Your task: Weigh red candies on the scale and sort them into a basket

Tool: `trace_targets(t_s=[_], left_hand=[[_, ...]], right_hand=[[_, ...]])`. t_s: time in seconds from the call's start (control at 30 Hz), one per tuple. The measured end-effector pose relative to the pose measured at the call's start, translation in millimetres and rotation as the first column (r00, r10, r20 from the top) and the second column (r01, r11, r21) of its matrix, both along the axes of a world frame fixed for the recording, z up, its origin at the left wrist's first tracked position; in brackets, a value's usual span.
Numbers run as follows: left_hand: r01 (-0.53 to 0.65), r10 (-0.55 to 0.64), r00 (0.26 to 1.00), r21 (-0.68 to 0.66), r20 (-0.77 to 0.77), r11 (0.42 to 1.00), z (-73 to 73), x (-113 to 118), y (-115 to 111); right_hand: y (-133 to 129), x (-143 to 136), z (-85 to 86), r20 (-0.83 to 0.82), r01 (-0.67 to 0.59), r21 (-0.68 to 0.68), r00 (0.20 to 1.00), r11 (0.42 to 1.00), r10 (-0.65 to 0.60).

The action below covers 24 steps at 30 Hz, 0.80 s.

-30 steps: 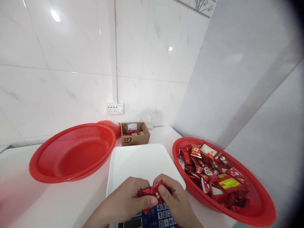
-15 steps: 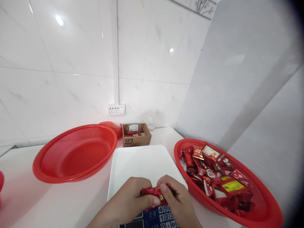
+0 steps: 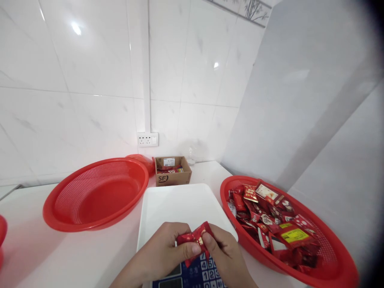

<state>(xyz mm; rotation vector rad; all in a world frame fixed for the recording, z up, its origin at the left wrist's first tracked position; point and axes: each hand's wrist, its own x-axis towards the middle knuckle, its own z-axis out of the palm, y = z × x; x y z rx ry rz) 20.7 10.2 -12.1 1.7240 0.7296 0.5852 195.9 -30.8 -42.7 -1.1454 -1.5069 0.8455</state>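
Between both hands is a small red packet (image 3: 196, 239) with gold print, its wrapper crumpled. My left hand (image 3: 166, 250) pinches its left end, thumb on top. At the other side, my right hand (image 3: 223, 250) grips it with the thumb pressed on the front. Both hands are over the front of a white-topped digital scale (image 3: 177, 204), whose blue keypad (image 3: 207, 272) shows below the packet. The fingers behind the packet are partly hidden.
To the right stands a red basket (image 3: 339, 256) full of red snack packets. A red perforated basket (image 3: 99, 196) sits on the left. Behind the scale are a cardboard box (image 3: 173, 179) with packets, a red bag (image 3: 144, 161) and a clear container (image 3: 191, 154).
The packet has been turned and raised a little between my fingers, so more of its red and gold front shows. Both hands keep hold of it. The view has shifted slightly.
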Motion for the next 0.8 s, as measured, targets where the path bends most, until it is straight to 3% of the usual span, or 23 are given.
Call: trace_targets(t_s=[0.3, 0.57, 0.8], left_hand=[[0.079, -0.078, 0.997, -0.033, 0.008, 0.996, 2.9, -1.6, 0.6], [0.016, -0.016, 1.0, 0.0, 0.001, 1.0, 2.5, 0.3, -0.1], [0.04, -0.037, 0.995, -0.025, 0.096, 0.999, 2.9, 0.1, 0.5]], right_hand=[[3.0, 1.8, -5.2, 0.123, 0.004, 0.143, 0.992, 0.99, -0.022], [3.0, 2.3, 1.0, 0.065, -0.049, 0.043, 0.997, 0.998, 0.047], [1.7, 3.6, -4.3, 0.021, -0.107, -0.022, 0.994, 0.994, 0.107]])
